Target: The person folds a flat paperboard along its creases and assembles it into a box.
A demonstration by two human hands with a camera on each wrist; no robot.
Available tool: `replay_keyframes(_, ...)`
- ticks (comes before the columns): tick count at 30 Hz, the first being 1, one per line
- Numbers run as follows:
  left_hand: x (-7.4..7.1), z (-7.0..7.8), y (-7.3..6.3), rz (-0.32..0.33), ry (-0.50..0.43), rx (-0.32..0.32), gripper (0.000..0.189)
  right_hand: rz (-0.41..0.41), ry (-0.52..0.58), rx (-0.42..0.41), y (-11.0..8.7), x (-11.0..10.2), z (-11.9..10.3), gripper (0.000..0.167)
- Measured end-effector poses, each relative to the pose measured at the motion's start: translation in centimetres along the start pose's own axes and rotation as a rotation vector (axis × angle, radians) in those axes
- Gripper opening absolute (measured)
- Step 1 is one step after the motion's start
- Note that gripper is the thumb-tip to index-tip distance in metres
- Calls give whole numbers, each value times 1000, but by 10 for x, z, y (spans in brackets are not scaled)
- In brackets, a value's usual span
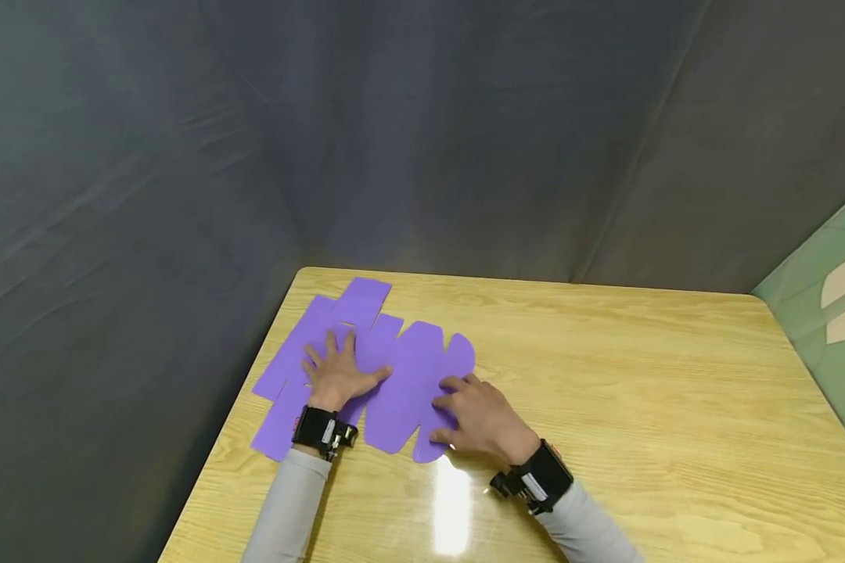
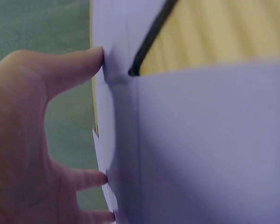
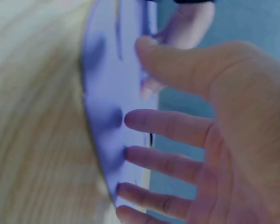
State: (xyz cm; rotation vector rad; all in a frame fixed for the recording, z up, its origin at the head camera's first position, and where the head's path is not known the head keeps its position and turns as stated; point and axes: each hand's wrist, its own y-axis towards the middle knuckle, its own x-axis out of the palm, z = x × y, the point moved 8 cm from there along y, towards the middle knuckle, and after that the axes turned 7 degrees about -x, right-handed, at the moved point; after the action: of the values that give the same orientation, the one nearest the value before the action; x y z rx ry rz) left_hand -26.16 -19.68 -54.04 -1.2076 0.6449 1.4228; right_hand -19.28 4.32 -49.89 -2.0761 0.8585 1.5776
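Observation:
A flat purple box blank (image 1: pixel 411 383) with cut flaps and fold lines lies on the left part of the table. My left hand (image 1: pixel 338 379) rests on its middle panels with the fingers spread wide. In the left wrist view, the thumb and fingertips of that hand (image 2: pixel 23 140) touch the purple sheet (image 2: pixel 210 140). Toward the blank's right end, my right hand (image 1: pixel 482 418) touches the rounded end flap with its fingertips. The right wrist view shows this hand (image 3: pixel 242 135) with fingers extended and apart, their tips at the purple surface (image 3: pixel 102 84).
The wooden table (image 1: pixel 641 391) extends to the right of the blank, its left edge close beside the flaps. A dark cloth screen (image 1: pixel 429 141) stands behind and to the left. Green patterned fabric (image 1: pixel 838 352) hangs at the far right. Both wrists wear black camera straps (image 1: pixel 545 477).

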Motion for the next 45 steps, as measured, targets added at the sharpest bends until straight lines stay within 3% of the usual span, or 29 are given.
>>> replay_keyframes(6,10,26,-3,-21,9,79,118,79,128,91,-16,-16,28,46)
replay_keyframes(13,21,54,-2,-66,23,170,115,102,104,108,-25,-25,51,52)
replay_keyframes(18,21,69,-2,-90,70,214,117,113,83,85,-25,-29,57,59)
replay_keyframes(22,22,78,-4,-92,106,239,117,78,105,81,-22,-26,57,65)
replay_keyframes(33,36,107,-14,-131,179,339,116,-45,158,182,-31,-10,66,93)
replay_keyframes(45,42,147,-27,-91,237,460,110,-38,175,296,-42,-14,79,97)
